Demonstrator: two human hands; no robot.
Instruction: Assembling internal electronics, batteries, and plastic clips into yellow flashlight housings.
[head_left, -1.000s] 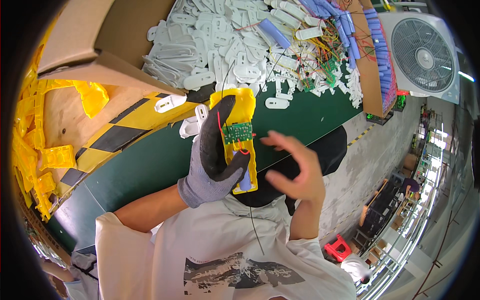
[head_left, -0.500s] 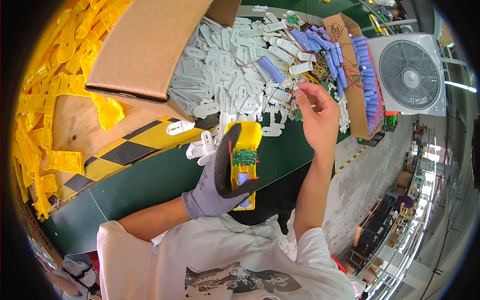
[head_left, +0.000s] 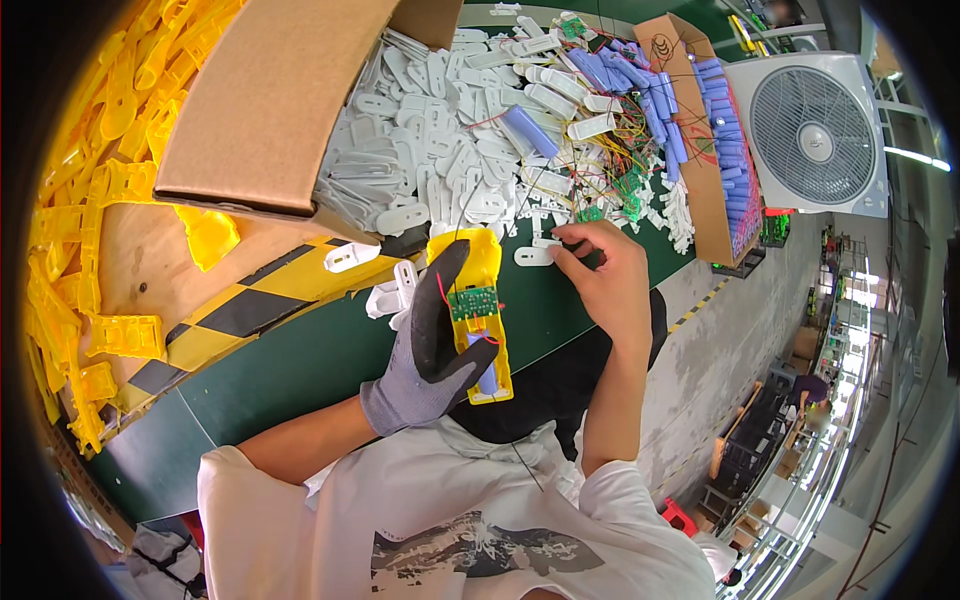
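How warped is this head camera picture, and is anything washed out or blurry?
Head view: strong fisheye, the green table edge bows and the corners go black; the fan and ceiling lights at the right look overbright; the gloved left hand and yellow case are sharp.

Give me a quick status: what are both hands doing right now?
Left hand, gloved, grips yellow casing with green circuit board. Right hand, bare, at the white plastic pieces on the table. Nothing blocking.

Yellow, green and white on the bench

A grey-and-black glove (head_left: 425, 350) holds a yellow casing (head_left: 478, 312) with a green circuit board (head_left: 471, 302); white plastic pieces (head_left: 440, 150) and blue cells (head_left: 725, 150) cover the dark-green table (head_left: 300, 370), yellow-and-black striped at its left edge.
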